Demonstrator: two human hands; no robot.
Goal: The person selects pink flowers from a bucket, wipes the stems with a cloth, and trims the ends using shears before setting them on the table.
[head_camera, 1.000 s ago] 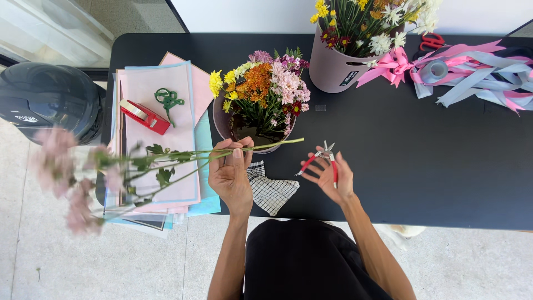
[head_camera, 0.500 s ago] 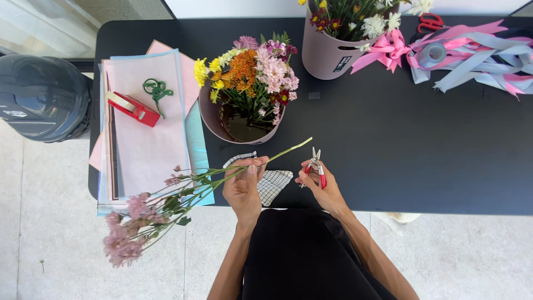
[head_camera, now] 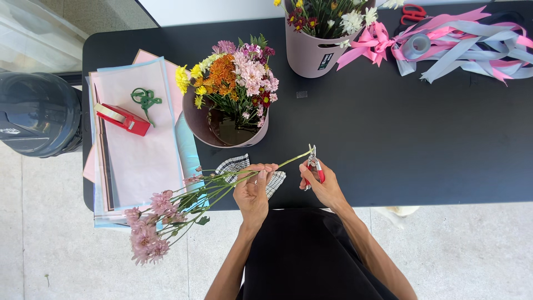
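Head cam: pink flower stems (head_camera: 183, 203) lay across table edge (head_camera: 444, 197), blooms hanging off left. My left hand (head_camera: 252, 189) pinched stems shut. My right hand (head_camera: 322, 183) gripped red pruners (head_camera: 313, 166), blades at stem tip. Checked cloth (head_camera: 236, 165) under left hand.

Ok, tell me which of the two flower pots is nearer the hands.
The pot with orange, yellow and pink flowers, just beyond the left hand and the right hand with its red clippers. The other pot stands at the table's far edge.

Bright even daylight, soft faint shadows, sharp focus, slight wide-angle edge distortion
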